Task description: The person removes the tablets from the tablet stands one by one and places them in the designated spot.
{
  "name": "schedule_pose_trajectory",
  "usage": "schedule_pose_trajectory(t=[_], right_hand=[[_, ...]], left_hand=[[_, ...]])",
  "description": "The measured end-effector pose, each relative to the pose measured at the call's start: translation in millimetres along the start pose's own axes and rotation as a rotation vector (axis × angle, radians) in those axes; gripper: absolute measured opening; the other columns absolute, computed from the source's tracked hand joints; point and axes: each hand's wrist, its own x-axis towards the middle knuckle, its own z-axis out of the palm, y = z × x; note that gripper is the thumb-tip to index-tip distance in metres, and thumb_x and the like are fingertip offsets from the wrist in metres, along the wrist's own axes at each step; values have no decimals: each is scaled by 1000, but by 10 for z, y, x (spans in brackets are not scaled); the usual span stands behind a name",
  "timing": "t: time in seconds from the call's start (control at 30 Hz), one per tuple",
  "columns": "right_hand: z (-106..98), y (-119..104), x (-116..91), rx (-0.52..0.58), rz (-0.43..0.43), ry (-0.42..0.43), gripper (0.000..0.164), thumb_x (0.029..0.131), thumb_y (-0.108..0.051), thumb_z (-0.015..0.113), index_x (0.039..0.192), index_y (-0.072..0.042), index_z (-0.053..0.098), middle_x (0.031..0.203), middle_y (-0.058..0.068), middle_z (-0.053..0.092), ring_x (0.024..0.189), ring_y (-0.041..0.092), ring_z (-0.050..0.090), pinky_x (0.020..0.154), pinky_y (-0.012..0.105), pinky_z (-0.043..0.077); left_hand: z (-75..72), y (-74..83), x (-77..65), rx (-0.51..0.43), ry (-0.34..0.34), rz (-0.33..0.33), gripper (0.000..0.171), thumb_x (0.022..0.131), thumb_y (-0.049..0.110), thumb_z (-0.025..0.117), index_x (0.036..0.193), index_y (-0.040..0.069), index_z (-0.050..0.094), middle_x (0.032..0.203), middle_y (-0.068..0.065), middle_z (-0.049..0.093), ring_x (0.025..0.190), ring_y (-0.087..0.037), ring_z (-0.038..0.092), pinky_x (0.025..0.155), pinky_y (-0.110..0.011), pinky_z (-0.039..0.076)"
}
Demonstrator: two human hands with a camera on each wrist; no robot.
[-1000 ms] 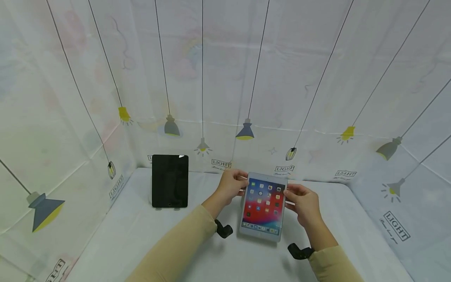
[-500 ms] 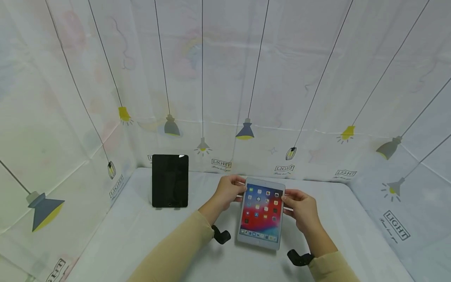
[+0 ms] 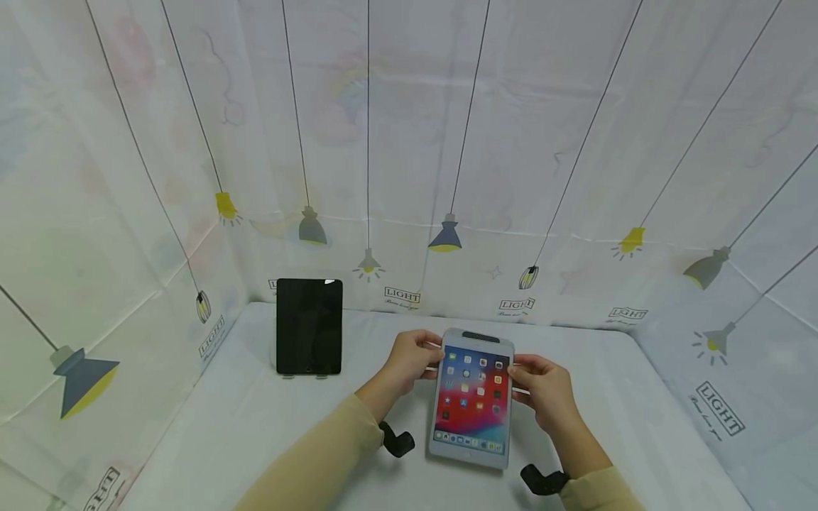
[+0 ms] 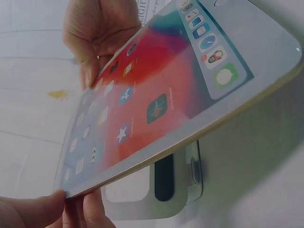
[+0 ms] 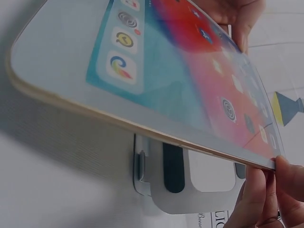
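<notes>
A white tablet (image 3: 473, 404) with a lit screen of app icons is held between both hands, near its upper corners. My left hand (image 3: 407, 362) pinches the left edge, thumb on the front and fingers behind. On the opposite edge, my right hand (image 3: 545, 390) pinches in the same way. Behind the tablet stands a pale tablet stand (image 4: 142, 210) with dark pads and small lip hooks. In the right wrist view, the tablet's lower end juts out in front of the stand's dark pad (image 5: 174, 171). The top of the stand shows above the tablet in the head view.
A second tablet (image 3: 309, 326), black with a dark screen, leans upright on its own stand at the back left. A white cloth covers the table (image 3: 243, 433). The wall curtain (image 3: 409, 142) printed with hanging lamps rises behind the table's back edge.
Both hands have brought the white tablet toward the person and slightly left. The stand's top, hidden before, now shows above it. The black tablet stays in place.
</notes>
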Motion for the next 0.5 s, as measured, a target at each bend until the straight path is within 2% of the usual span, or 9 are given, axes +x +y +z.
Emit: schedule_pose_trajectory(t=[0.5], right_hand=[[20, 188, -116, -20, 48, -7, 42, 102, -22, 77, 139, -5, 67, 107, -1, 79, 90, 19, 75, 74, 28, 66]], left_hand=[[-13, -172, -162, 27, 7, -28, 17, 96, 5, 76, 113, 8, 75, 98, -9, 77, 80, -17, 77, 59, -27, 64]])
